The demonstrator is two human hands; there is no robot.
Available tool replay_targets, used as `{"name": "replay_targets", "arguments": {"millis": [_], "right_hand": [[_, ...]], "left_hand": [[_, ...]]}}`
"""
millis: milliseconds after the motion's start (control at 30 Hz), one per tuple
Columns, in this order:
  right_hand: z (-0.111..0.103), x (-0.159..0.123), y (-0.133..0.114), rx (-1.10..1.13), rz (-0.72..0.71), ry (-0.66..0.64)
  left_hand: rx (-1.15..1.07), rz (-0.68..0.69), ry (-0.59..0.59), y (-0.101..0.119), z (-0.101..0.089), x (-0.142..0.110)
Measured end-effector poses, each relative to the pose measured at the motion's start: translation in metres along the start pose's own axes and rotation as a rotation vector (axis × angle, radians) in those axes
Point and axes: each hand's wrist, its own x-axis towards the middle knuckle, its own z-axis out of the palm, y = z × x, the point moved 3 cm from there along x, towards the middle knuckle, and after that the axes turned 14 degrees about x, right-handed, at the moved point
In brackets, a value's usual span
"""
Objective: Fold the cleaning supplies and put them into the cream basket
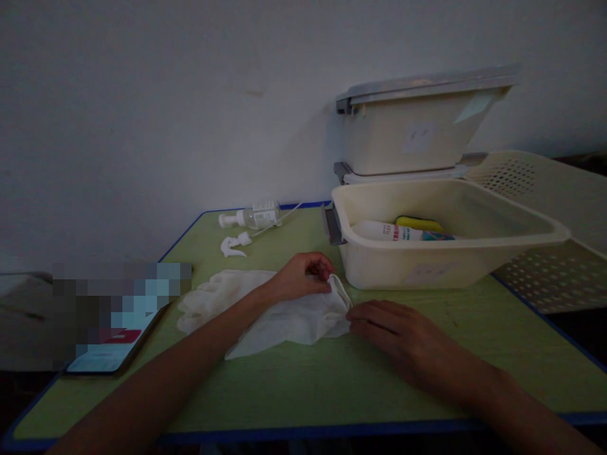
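A white, thin rubber glove (298, 322) lies flat on the green table, its fingers to the left and its cuff to the right; a second layer may lie under it. My left hand (303, 277) reaches across it, fingers curled in a pinch on the raised far corner of the cuff. At the cuff's near right corner, my right hand (403, 332) has thumb and fingertips together on the edge. The exact grip of the right fingertips is partly hidden. My left forearm covers part of the glove.
Beyond my right hand stands an open cream bin (417, 262) holding a white bottle (379, 230) and a yellow sponge (420, 223). Lidded bins (393, 139) and a perforated basket (540, 183) stand behind. A clear bottle (260, 216), a spray nozzle (233, 245) and a tablet (111, 354) lie leftward.
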Motion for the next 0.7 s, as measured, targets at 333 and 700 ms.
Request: {"name": "replay_targets", "arguments": {"millis": [333, 700], "right_hand": [[0.0012, 0.0004, 0.0005, -0.014, 0.028, -0.046], [0.0008, 0.0002, 0.0005, -0.007, 0.018, -0.025]], "left_hand": [[-0.002, -0.016, -0.041, 0.0030, 0.0003, -0.0017], [-0.086, 0.023, -0.056, 0.0004, 0.0008, -0.0020]]}}
